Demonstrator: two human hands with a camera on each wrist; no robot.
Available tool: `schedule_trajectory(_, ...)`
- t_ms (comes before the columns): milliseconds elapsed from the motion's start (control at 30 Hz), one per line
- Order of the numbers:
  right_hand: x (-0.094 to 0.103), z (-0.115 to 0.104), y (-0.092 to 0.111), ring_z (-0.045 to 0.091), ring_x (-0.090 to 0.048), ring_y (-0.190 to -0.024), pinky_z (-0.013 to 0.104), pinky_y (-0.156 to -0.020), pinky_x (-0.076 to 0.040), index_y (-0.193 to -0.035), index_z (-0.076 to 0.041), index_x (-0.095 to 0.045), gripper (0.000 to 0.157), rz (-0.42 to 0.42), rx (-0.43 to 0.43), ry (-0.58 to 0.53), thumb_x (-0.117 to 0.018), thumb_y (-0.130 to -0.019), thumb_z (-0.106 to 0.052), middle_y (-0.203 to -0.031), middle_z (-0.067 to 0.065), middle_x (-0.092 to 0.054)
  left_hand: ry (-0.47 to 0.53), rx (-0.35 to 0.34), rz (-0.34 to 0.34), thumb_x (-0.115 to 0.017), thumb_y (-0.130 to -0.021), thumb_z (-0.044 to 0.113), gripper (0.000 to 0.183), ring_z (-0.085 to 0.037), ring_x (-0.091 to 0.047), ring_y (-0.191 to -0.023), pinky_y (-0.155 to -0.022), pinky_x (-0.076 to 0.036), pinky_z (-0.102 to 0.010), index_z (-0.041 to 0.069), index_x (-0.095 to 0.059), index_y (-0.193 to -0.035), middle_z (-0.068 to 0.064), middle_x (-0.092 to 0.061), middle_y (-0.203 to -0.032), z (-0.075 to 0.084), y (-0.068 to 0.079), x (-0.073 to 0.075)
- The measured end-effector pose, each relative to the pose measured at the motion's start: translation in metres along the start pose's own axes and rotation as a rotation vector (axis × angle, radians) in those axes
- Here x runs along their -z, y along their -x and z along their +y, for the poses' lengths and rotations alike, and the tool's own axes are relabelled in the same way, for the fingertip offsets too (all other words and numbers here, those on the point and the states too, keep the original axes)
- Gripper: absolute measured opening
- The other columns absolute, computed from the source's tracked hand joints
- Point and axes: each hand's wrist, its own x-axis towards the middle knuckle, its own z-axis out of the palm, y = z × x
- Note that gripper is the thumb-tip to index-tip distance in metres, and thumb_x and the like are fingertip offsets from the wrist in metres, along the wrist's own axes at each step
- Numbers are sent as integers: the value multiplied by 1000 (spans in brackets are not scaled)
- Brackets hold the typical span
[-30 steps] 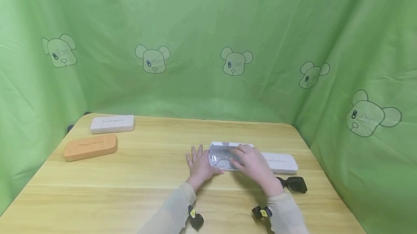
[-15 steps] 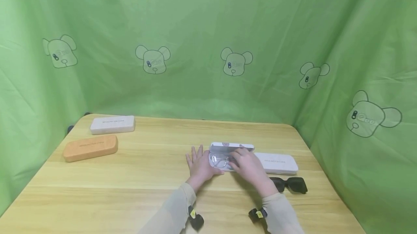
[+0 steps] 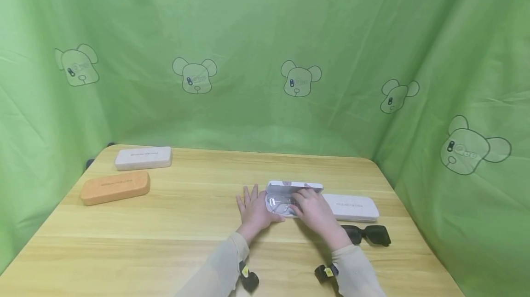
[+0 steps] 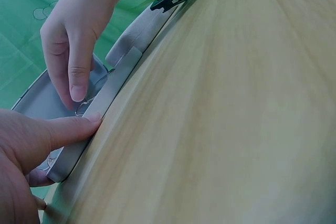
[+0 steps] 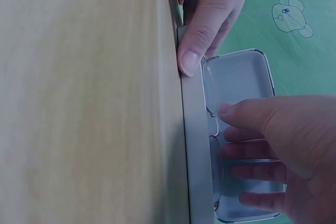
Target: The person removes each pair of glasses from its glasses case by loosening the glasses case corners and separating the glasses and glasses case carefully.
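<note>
One open grey case [image 3: 295, 185] holding clear glasses [image 3: 278, 203], right hand [image 3: 315, 209] fingers resting on them, left hand [image 3: 253, 208] flat.

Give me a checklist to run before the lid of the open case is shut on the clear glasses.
1. Glasses lie inside the open case: ok.
2. Left hand steadies the case, thumb pressed on its front wall: ok.
3. Right hand out of the case: not ok, its fingers rest on the glasses inside.
4. Temples folded flat: cannot tell, the fingers hide them.
5. Lid stands open behind the tray with nothing on it: ok.
6. Closed white case and sunglasses lie clear of the open case: the sunglasses ok; the white case looks very near, contact cannot tell.
</note>
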Motion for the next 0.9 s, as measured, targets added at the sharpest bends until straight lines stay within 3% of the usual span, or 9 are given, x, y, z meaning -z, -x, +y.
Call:
schedule_trajectory(333,0,-2,1,30,-62,-106,51,-89,-53,-107,-6,-71,28,-28,0,9,-71,-87,-26,-109,10,-70,13,2,0,-88,-57,51,97,-46,-10,-149,-119,0,-67,11,-51,-138,-18,-30,-158,1,1,1)
schedule_trajectory(900,4,-5,0,28,-64,-98,48,-83,-55,-95,-10,-71,15,14,-21,-26,-74,-84,-18,-102,7,-70,10,9,3,-88,-56,52,99,-45,-8,-150,-119,1,-67,13,-51,-139,-17,-29,-159,-1,-2,-2)
